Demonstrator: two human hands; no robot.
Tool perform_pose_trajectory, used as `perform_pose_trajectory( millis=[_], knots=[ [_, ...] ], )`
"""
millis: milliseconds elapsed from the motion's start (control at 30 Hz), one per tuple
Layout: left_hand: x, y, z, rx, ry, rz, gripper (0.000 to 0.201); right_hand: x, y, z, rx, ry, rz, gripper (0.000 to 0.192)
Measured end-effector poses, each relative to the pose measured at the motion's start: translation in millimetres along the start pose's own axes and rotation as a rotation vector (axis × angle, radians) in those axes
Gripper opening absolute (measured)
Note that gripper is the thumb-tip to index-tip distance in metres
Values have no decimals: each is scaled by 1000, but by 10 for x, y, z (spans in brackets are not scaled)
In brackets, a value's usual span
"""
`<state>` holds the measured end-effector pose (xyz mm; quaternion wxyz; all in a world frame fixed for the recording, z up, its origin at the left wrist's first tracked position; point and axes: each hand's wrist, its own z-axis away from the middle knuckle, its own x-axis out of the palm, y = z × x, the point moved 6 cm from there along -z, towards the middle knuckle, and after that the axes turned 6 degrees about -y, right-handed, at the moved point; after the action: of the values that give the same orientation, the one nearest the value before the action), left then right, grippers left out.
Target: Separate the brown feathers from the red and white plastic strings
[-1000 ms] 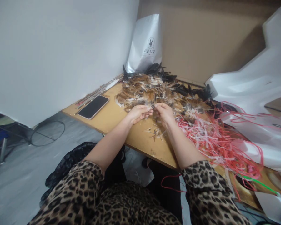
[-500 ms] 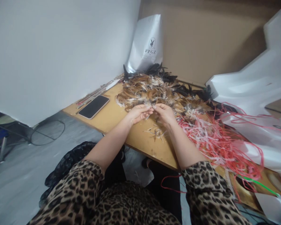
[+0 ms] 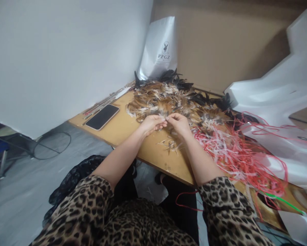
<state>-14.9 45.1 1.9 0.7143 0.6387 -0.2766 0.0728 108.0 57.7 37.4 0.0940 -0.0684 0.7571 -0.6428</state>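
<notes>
Head view, single frame. White wall (image 3: 66, 51) fills the upper left of the frame; brown cardboard sheet (image 3: 220, 44) fills the upper centre and right. Wooden bench (image 3: 122, 128) runs diagonally from centre left to lower right.

White foam sheets (image 3: 278, 95) are stacked at the right edge, over the bench's far end. Feather pile (image 3: 166, 99), brown and white with black ones along its far rim, lies at frame centre on the bench. Tangle of red and pink strips (image 3: 235, 153) sits right of centre, touching the feather pile's right side and spilling toward the lower right corner. White bag (image 3: 159, 48) with black lettering stands upright behind the feathers, leaning on the cardboard. Dark phone (image 3: 102, 117) lies flat on the bench, left of the pile and apart from it.

Left hand (image 3: 151, 123) and right hand (image 3: 179, 123) meet at the pile's near edge, fingertips almost touching. Each grip is pinched closed on a small tuft of feathers (image 3: 166, 118) held between the two hands, just above the bench. A few loose feather scraps (image 3: 170, 144) lie on the bench just below the hands.
</notes>
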Motion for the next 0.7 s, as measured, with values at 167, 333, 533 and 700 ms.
perform_pose_trajectory(
  millis=[167,333,533,700],
  knots=[
    [8,7,10,9,6,-41,15,-1,22,2,36,0,-58,29],
    [11,11,3,23,15,-98,16,21,29,-1,42,-12,-57,29],
    [-145,113,-31,149,168,30,14,-58,32,-65,-147,-31,272,20],
    [-226,150,-31,190,261,120,10,21,-31,11,-342,-126,922,17]
  ],
)
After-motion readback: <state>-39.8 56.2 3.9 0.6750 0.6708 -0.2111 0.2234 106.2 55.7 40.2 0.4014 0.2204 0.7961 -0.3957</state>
